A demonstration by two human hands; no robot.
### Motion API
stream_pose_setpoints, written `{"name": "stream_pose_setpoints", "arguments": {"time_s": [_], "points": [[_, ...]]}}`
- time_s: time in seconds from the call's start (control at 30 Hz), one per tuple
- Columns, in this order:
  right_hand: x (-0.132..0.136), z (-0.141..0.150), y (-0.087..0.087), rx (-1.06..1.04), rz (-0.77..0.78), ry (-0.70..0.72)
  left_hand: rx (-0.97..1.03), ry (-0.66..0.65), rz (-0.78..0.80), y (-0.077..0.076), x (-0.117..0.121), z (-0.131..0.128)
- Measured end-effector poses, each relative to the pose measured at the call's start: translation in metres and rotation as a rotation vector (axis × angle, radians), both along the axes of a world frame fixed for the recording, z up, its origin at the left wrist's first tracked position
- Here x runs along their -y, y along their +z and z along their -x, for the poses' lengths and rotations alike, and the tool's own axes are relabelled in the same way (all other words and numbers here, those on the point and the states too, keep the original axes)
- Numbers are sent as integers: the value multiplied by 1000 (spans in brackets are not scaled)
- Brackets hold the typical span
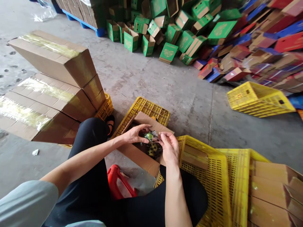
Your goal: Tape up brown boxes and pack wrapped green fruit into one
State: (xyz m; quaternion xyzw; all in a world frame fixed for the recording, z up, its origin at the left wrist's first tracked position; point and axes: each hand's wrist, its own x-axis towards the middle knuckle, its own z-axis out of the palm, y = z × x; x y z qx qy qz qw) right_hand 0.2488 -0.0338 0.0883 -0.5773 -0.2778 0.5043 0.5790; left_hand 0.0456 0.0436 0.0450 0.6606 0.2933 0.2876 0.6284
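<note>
Between my hands is a small clear plastic packet (151,136) with something bright green in it; its exact kind I cannot make out. My left hand (134,133) curves round the packet's left side, thumb below and fingers above. At the right end, my right hand (169,145) pinches the plastic between thumb and fingers. Both hands are over an open cardboard box (139,157) with its flaps spread. Inside the box lie dark items with yellow-green round patches (154,148), partly hidden by the hands and packet.
The box rests on an upturned yellow crate (151,108). Taped cartons (71,67) are stacked at left. Yellow crates (205,186) holding cartons stand at right, another crate (260,99) farther off. A red stool (118,181) is between my legs. Green boxes (168,52) lie piled behind.
</note>
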Motion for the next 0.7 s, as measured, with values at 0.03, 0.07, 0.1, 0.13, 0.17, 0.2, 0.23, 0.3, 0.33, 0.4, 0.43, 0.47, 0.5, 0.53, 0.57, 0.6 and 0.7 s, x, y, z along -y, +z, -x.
{"name": "stream_pose_setpoints", "arguments": {"time_s": [0.03, 0.07, 0.1, 0.13, 0.17, 0.2, 0.23, 0.3, 0.33, 0.4, 0.43, 0.47, 0.5, 0.53, 0.57, 0.6, 0.7], "points": [[0, -1, 0, -23, -9, -26, -2, -10, 22, -2, 0, 0], [0, -2, -1, -26, -12, -29, -12, -19, 31, -4, -1, -1], [0, -2, -2, -10, -4, -8, -27, -22, 28, -4, -1, -1], [1, -2, -4, 22, 15, 33, -43, -23, 15, -5, -1, -1], [1, -2, -7, 63, 39, 83, -57, -22, -5, -5, -1, 0], [2, -1, -10, 107, 64, 136, -68, -22, -27, -4, 0, 0], [2, -1, -13, 149, 86, 180, -79, -22, -50, -3, 0, 0], [3, -2, -18, 223, 110, 210, -87, -16, -77, -2, 2, 0], [3, -2, -20, 253, 111, 193, -84, -10, -78, -3, 2, 0], [4, -4, -22, 277, 92, 127, -71, 2, -55, -4, 3, -1], [4, -5, -23, 272, 76, 91, -59, 2, -29, -5, 2, -1], [3, -7, -23, 260, 58, 58, -42, -5, 6, -7, 2, -2], [3, -8, -23, 249, 42, 31, -26, -18, 47, -8, 1, -2], [3, -8, -22, 238, 29, 6, -10, -31, 88, -9, 0, -2], [3, -9, -21, 230, 19, -7, 8, -40, 125, -9, -1, -2], [2, -9, -20, 222, 10, -4, 24, -43, 152, -9, -2, -2], [1, -8, -14, 202, -6, 106, 33, -12, 156, -5, -3, -1]]}}
